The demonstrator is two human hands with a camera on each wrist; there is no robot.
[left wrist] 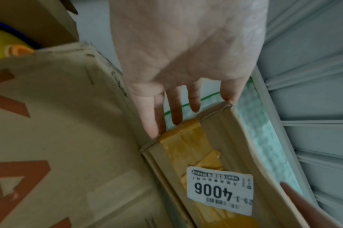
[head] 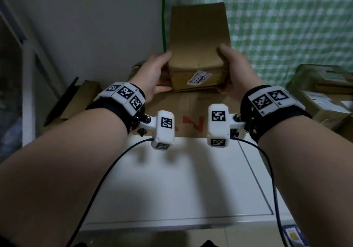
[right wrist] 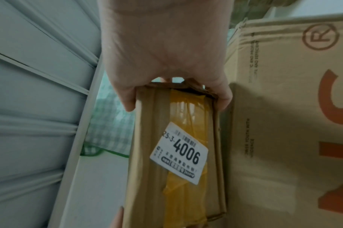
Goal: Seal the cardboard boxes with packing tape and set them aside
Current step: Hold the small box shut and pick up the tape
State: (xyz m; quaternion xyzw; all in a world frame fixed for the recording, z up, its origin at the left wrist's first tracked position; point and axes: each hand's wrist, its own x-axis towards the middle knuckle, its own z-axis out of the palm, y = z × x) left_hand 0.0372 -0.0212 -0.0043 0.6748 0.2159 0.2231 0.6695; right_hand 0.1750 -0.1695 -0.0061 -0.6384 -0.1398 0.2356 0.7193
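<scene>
Grey wall [head: 95, 27] and checked curtain [head: 286, 27] frame the scene as the left hand [head: 152, 73] and right hand [head: 236, 71] clasp opposite ends of a small box [head: 198, 42], held by a big carton [head: 191, 109]. Yellow tape [right wrist: 186, 108] already seals it; setting it aside seemingly remains.

A green-checked curtain [head: 286, 27] hangs far right; a green cord [head: 163, 13] runs down beside the grey wall [head: 95, 27]; the white desk [head: 181, 180] lies near.

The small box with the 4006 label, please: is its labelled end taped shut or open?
Taped shut: on the small box, yellowish tape runs along the labelled end, under the 4006 label.
</scene>
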